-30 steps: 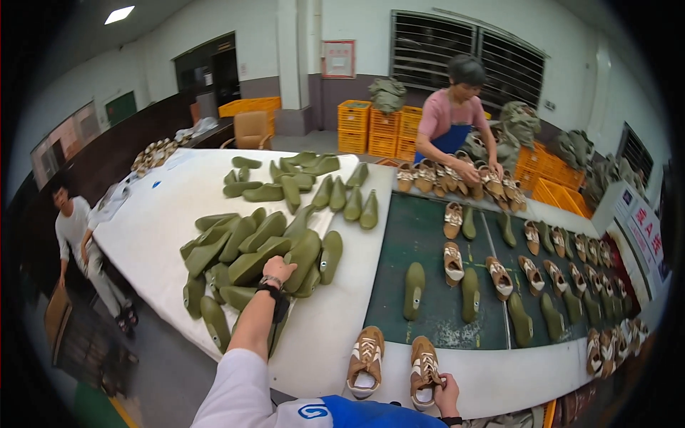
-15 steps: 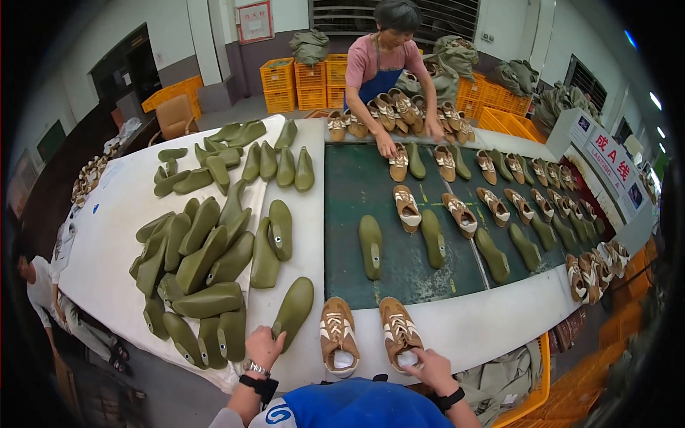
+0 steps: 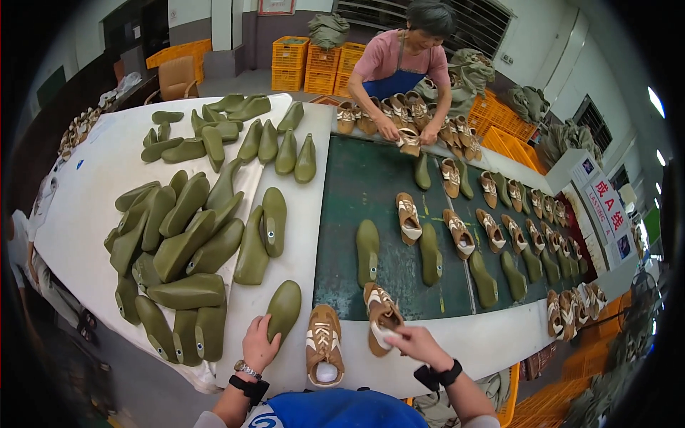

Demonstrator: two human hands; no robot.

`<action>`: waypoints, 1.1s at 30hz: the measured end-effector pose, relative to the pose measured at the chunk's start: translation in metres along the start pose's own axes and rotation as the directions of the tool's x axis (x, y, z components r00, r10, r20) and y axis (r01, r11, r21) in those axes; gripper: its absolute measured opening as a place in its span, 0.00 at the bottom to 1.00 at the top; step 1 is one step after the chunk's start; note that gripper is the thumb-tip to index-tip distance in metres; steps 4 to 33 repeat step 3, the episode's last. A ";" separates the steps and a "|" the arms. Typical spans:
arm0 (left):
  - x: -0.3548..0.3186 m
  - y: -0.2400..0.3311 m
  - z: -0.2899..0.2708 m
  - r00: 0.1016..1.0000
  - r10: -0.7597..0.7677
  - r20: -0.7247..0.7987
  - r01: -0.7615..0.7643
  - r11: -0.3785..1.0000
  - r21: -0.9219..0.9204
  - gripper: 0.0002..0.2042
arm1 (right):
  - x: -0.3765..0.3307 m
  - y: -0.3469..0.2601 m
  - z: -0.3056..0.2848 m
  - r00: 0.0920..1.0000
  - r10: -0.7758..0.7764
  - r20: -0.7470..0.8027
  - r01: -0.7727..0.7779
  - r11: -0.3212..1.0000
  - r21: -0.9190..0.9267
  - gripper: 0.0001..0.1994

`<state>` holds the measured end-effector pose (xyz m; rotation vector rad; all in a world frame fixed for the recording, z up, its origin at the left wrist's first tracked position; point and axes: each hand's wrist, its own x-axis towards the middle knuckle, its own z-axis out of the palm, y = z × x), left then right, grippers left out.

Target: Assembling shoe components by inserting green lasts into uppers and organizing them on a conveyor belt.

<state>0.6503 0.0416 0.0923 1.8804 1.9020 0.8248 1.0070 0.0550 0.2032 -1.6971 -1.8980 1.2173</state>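
My left hand (image 3: 261, 347) grips the heel end of an olive-green shoe last (image 3: 285, 311), which lies on the table's white near border. My right hand (image 3: 425, 348) pinches the heel of a brown sneaker (image 3: 378, 308) with white stripes. That sneaker is tilted, its toe over the border of the green belt (image 3: 399, 305). Between my hands a matching brown sneaker (image 3: 325, 341) lies toe away from me, white stuffing at its opening. Left of my left hand is a heap of green lasts (image 3: 187, 242).
On the belt, brown sneakers (image 3: 407, 218) and green lasts (image 3: 367, 250) lie in rows. Across the table a person in a pink shirt (image 3: 385, 60) handles a sneaker with both hands. Orange crates (image 3: 289, 60) stand behind. A white sign box (image 3: 596, 203) stands at the right.
My right hand has taken hold of the right sneaker's heel and lifted and tilted it forward. My left hand stays at the last. The person opposite has picked up a sneaker from the belt.
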 end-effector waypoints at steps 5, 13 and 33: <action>0.003 0.001 0.003 0.999 -0.035 0.019 0.035 0.999 0.003 0.27 | 0.068 -0.044 -0.010 0.997 -0.011 0.081 0.004 0.997 0.083 0.16; 0.003 0.001 0.003 0.999 -0.035 0.019 0.035 0.999 0.003 0.27 | 0.068 -0.044 -0.010 0.997 -0.011 0.081 0.004 0.997 0.083 0.16; 0.003 0.001 0.003 0.999 -0.035 0.019 0.035 0.999 0.003 0.27 | 0.068 -0.044 -0.010 0.997 -0.011 0.081 0.004 0.997 0.083 0.16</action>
